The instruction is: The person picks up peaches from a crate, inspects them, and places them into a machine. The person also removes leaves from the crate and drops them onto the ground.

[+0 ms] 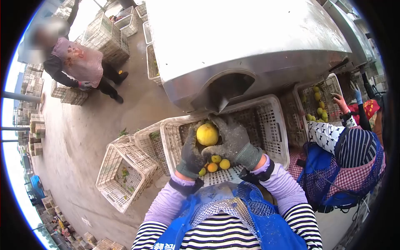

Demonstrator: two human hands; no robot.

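A large yellow citrus fruit [207, 134] is held between both my gloved hands, above a white plastic crate [271, 118]. My left hand [191, 153], in a dirty dark glove, closes against the fruit's left side. My right hand [236, 139], gloved the same way, curls round its right side, fingers above and thumb beneath. Inside the crate, under my hands, lie several smaller yellow-orange fruits [212, 167]. My hands hide part of the crate's floor.
A metal machine [254, 62] with a dark chute opening overhangs the crate's far edge. Two crates, one tilted [121, 196], stand left. At right, a co-worker [354, 154] reaches towards a crate of fruit [321, 104]. Another person [79, 62] stands at far left near stacked crates [104, 37].
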